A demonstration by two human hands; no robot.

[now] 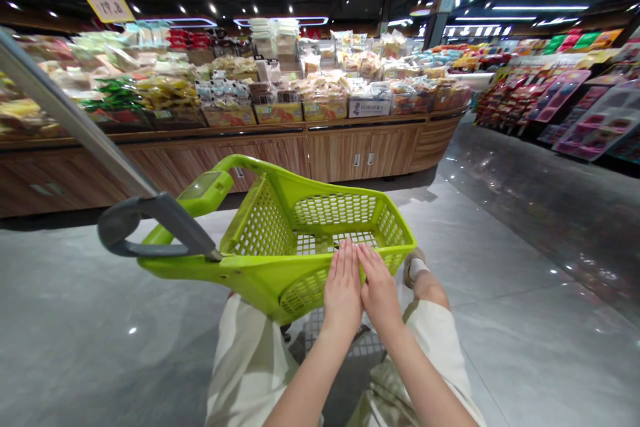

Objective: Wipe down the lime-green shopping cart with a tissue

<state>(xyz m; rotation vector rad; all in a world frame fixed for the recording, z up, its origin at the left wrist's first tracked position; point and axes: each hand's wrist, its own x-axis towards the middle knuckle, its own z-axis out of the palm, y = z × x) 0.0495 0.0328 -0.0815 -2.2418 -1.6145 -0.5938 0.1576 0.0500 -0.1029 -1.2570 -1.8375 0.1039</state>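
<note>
A small green plastic shopping cart point(345, 191) stands in front of me, its lattice-walled basket showing bare at the bottom. My left hand point(343, 283) lies over the near rim, fingers straight and together. Beside it, my right hand point(377, 283) has its fingers stretched out, and the two hands touch side by side. Neither holds anything. Whether the palms press on the rim is hidden. To the left, the cart has a dark grey looped handle piece point(183, 217), with a metal pole point(83, 113) slanting up from it.
Behind the cart runs a wooden display counter point(330, 150) stacked with packaged foods. A yellow-edged price sign point(107, 5) stands at upper left. Racks of packets point(515, 90) line the right side. My legs point(250, 353) straddle the near side of the cart on a shiny grey floor point(515, 247).
</note>
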